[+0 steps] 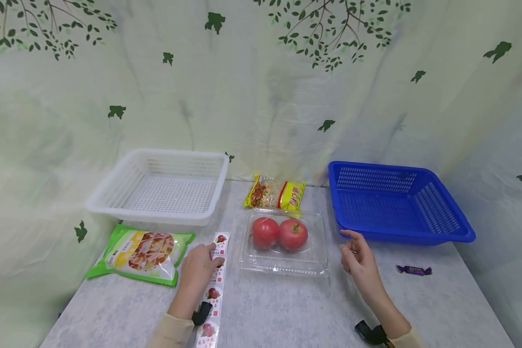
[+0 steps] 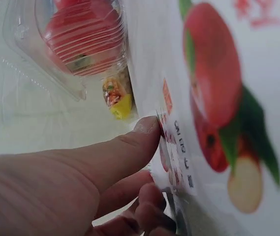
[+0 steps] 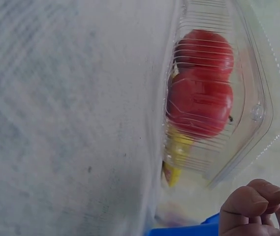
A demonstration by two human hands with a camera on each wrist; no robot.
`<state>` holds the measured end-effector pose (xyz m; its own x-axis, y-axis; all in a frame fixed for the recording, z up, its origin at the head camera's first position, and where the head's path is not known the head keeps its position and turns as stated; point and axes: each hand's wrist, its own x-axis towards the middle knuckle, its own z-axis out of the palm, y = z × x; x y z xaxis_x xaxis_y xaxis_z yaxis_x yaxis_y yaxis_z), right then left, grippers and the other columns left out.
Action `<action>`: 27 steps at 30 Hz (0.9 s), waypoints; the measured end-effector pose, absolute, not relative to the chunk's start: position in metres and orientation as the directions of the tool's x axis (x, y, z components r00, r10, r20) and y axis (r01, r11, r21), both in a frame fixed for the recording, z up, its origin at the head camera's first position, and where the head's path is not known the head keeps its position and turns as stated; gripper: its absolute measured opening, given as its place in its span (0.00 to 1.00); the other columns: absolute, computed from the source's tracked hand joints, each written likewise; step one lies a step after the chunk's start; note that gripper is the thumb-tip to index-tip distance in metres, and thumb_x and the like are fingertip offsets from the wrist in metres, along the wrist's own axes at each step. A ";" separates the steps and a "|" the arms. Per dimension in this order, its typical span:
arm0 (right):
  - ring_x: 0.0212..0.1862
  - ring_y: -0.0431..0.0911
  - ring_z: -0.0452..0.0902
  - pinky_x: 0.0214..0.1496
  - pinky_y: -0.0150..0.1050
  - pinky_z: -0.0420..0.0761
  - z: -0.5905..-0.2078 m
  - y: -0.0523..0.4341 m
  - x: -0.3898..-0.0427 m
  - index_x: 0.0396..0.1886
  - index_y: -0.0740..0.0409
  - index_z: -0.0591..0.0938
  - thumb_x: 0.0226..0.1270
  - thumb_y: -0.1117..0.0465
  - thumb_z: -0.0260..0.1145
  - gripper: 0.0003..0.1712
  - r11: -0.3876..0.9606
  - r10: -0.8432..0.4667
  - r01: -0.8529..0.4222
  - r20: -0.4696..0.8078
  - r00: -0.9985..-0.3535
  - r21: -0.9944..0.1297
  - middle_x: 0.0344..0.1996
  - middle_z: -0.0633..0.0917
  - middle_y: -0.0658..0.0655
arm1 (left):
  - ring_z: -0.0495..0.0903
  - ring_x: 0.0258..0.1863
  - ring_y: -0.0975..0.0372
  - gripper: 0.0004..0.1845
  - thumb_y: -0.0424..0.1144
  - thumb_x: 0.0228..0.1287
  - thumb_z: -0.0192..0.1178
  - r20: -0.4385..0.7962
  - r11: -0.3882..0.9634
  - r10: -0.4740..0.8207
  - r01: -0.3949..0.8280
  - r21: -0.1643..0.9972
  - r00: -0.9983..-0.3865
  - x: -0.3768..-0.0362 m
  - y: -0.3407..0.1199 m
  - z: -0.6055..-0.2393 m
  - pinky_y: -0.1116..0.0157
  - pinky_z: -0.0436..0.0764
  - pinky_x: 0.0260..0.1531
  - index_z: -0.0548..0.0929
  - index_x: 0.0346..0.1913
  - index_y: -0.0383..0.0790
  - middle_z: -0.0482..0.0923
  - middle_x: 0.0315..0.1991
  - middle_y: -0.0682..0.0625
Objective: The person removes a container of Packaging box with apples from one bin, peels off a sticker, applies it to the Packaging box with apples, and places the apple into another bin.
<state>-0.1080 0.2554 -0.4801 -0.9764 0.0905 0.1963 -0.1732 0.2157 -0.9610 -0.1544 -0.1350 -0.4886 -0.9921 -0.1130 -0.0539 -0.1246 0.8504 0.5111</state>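
My left hand lies on a long strip of snack packets printed with red fruit, left of a clear clamshell box. In the left wrist view the thumb meets the strip's edge and the other fingers curl beneath it. Two tomatoes sit inside the closed box. My right hand hovers just right of the box, fingers loosely curled and holding nothing; the right wrist view shows its curled fingers near the box.
A white basket stands back left and a blue basket back right. A green snack bag lies left of my left hand. A yellow noodle packet lies behind the box, and a purple candy far right.
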 end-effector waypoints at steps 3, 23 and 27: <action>0.21 0.36 0.63 0.19 0.35 0.65 -0.481 0.254 -0.107 0.70 0.60 0.71 0.85 0.66 0.55 0.19 0.202 0.085 -0.178 0.199 -0.976 -0.963 0.27 0.71 0.47 | 0.84 0.39 0.47 0.24 0.42 0.62 0.75 -0.037 0.852 -0.145 -0.143 0.504 -0.989 -0.153 -0.138 -0.490 0.50 0.78 0.36 0.89 0.60 0.37 0.86 0.45 0.38; 0.22 0.34 0.63 0.20 0.37 0.66 -0.470 0.252 -0.104 0.72 0.64 0.68 0.85 0.66 0.55 0.21 0.222 0.042 -0.221 0.236 -0.971 -0.950 0.26 0.72 0.46 | 0.87 0.36 0.61 0.20 0.38 0.66 0.74 0.002 0.534 -0.107 -0.055 0.844 -0.994 -0.154 -0.128 -0.468 0.68 0.80 0.30 0.87 0.60 0.52 0.88 0.52 0.40; 0.22 0.34 0.63 0.21 0.38 0.67 -0.463 0.250 -0.103 0.71 0.62 0.68 0.84 0.67 0.56 0.21 0.233 0.018 -0.238 0.248 -0.969 -0.943 0.28 0.74 0.46 | 0.89 0.31 0.61 0.26 0.38 0.68 0.72 -0.049 0.419 -0.046 -0.064 0.906 -0.998 -0.150 -0.122 -0.448 0.67 0.83 0.25 0.82 0.66 0.59 0.85 0.61 0.40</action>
